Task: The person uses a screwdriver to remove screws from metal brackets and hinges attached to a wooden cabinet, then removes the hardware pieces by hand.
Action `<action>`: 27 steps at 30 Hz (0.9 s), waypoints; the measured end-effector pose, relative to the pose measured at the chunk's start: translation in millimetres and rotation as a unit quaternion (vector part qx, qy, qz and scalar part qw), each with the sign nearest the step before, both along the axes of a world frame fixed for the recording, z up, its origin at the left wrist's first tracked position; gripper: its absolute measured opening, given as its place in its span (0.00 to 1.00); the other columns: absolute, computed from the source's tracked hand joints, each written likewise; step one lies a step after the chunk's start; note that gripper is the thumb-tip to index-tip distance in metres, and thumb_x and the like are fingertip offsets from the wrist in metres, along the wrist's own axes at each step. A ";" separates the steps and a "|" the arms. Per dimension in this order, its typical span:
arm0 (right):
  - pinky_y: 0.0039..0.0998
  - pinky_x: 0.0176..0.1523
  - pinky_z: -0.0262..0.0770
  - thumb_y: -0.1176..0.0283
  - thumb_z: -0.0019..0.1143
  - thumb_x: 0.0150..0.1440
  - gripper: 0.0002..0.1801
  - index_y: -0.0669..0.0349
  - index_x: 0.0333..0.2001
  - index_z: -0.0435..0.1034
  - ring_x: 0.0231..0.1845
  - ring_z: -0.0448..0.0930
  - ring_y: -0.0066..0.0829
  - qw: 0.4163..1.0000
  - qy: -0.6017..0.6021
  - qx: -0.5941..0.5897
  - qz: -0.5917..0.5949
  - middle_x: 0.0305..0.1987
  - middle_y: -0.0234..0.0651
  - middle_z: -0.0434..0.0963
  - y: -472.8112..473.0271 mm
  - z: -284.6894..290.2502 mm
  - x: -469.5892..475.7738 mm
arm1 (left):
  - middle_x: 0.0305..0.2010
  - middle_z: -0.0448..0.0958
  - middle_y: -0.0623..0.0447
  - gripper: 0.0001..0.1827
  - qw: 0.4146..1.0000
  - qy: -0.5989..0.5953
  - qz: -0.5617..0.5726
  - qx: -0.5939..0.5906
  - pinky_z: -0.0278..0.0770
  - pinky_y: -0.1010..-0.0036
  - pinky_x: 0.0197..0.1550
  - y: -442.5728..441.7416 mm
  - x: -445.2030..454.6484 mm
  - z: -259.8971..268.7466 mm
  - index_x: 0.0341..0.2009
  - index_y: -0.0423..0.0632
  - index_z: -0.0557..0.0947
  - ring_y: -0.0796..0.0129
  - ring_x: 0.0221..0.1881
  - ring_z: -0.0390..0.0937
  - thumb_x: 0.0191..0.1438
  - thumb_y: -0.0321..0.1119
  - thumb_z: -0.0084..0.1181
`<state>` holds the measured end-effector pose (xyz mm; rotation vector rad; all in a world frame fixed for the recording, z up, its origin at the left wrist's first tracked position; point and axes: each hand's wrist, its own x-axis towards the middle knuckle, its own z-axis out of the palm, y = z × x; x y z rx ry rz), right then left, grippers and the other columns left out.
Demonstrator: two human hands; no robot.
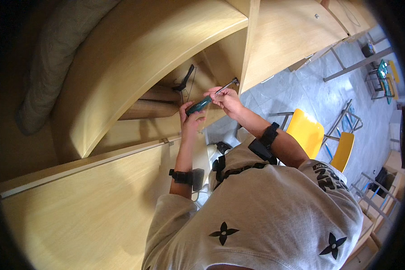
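A screwdriver (198, 106) with a green and black handle slants up to the right inside an open wooden cabinet. My left hand (189, 120) is around the butt end of its handle, fingers loosely spread about it. Thumb and fingers of my right hand (225, 100) pinch the steel shaft close to the handle. At its far end the shaft meets a small dark metal fitting (236, 81) by the cabinet's upright side panel (249, 50); the tip itself is too small to make out.
A curved wooden shelf (148, 64) overhangs the hands. Behind them lie a black clothes hanger (185, 81) and brown rolls (152, 108). A cabinet door (87, 202) with a hinge (168, 141) spreads at lower left. Yellow chairs (303, 133) stand on the grey tiled floor (276, 87).
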<state>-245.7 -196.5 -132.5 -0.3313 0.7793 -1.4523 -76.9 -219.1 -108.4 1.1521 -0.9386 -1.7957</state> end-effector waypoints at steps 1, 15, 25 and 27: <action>0.24 0.45 0.70 0.78 0.54 0.54 0.14 0.66 0.46 0.68 0.42 0.76 0.23 0.999 0.034 0.023 -0.004 0.44 0.41 0.78 -1.2 3.2 1.3 | 0.38 0.71 0.48 0.18 0.993 0.020 0.041 -0.110 0.74 0.75 0.28 5.5 -3.8 5.0 0.46 0.46 0.68 0.68 0.26 0.73 0.61 0.47 0.46; 0.21 0.41 0.71 0.72 0.57 0.55 0.06 0.63 0.35 0.73 0.36 0.78 0.23 0.990 0.026 0.104 -0.088 0.40 0.40 0.79 4.8 6.1 3.5 | 0.27 0.74 0.51 0.15 0.998 -0.056 0.011 0.025 0.70 0.78 0.22 -3.7 5.2 -7.4 0.35 0.46 0.72 0.68 0.21 0.74 0.60 0.46 0.47; 0.21 0.42 0.73 0.60 0.41 0.63 0.17 0.62 0.46 0.64 0.40 0.78 0.24 0.973 -0.166 0.070 -0.147 0.45 0.40 0.78 2.2 5.1 -23.0 | 0.32 0.77 0.50 0.13 0.998 -0.042 -0.047 0.011 0.71 0.79 0.24 0.0 14.1 -3.6 0.40 0.48 0.71 0.72 0.23 0.73 0.61 0.44 0.48; 0.23 0.43 0.73 0.58 0.41 0.63 0.18 0.62 0.45 0.64 0.43 0.78 0.28 0.948 -0.235 0.100 -0.190 0.45 0.42 0.78 -0.5 3.6 -20.8 | 0.30 0.77 0.50 0.14 0.997 -0.057 -0.036 0.032 0.71 0.79 0.23 0.3 11.1 -0.1 0.39 0.48 0.71 0.73 0.23 0.73 0.60 0.46 0.48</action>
